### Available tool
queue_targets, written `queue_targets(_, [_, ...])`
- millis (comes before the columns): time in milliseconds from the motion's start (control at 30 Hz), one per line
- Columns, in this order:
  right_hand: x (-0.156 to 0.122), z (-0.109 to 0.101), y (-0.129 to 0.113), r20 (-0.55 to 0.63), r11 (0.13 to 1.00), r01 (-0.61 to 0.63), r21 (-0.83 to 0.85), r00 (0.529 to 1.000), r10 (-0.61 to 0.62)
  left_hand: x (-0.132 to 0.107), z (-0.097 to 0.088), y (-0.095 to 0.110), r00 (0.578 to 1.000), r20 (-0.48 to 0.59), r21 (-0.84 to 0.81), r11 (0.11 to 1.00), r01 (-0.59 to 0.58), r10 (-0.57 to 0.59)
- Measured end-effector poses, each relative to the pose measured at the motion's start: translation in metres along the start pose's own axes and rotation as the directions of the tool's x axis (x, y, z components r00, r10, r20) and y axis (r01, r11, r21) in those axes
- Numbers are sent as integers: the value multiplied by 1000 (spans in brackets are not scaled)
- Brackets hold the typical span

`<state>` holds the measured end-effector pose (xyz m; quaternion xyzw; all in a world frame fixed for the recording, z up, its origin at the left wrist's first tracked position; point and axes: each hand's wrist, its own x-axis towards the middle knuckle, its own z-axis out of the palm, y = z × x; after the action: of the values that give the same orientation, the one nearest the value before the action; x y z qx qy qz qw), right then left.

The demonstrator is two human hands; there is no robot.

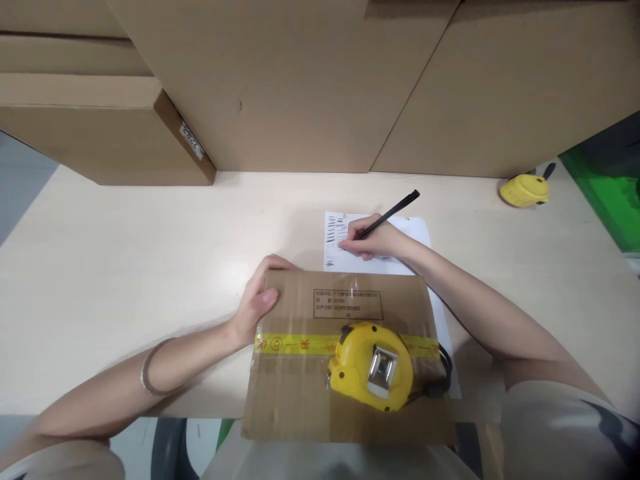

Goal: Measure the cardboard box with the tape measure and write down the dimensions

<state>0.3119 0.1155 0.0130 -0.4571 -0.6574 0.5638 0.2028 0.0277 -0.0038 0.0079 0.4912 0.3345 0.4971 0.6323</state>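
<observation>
A black pen (393, 211) is pinched in my right hand (375, 239), its lower end at a white sheet of paper (417, 232) that bears rows of handwritten marks. My left hand (257, 300) grips the left edge of a cardboard box (290, 393), thumb on top and the other fingers partly hidden behind it. Yellow tape (295, 344) runs across the box, below a printed label (348, 305). On top of the box lies a yellow tape measure (373, 367) with a metal clip and a black strap. The box covers the paper's lower part.
Large cardboard boxes (300, 87) stand along the back of the pale table (125, 267). Another box (125, 133) with a white label is at the back left. A second yellow tape measure (524, 191) lies at the back right.
</observation>
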Motion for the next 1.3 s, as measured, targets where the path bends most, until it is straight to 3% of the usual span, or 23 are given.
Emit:
queue_targets(600, [-1, -1, 3, -22, 1000, -17, 0, 1000, 17, 4, 4, 4, 999, -1, 24, 999, -37, 37])
queue_targets(1300, [0, -1, 5, -34, 993, 69, -91, 997, -72, 6, 3, 4, 998, 11, -6, 998, -68, 68])
